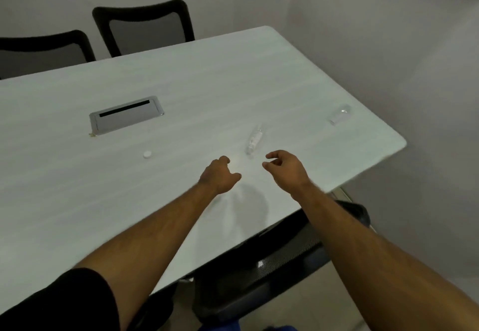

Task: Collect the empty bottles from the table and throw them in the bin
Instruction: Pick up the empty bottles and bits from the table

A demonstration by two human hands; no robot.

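A clear plastic bottle [254,138] lies on its side on the white table [77,201], just beyond both hands. A second clear bottle [340,114] lies near the table's right edge. A small white cap [147,154] rests alone to the left. My left hand [220,176] hovers over the table with fingers loosely curled, holding nothing. My right hand [285,168] is a little short of the near bottle, fingers apart and curved, empty. No bin is in view.
A silver cable hatch [126,116] is set into the table at the left. Two dark mesh chairs [145,27] stand behind the far edge; another chair [285,253] is tucked under the near edge. White walls close in on the right.
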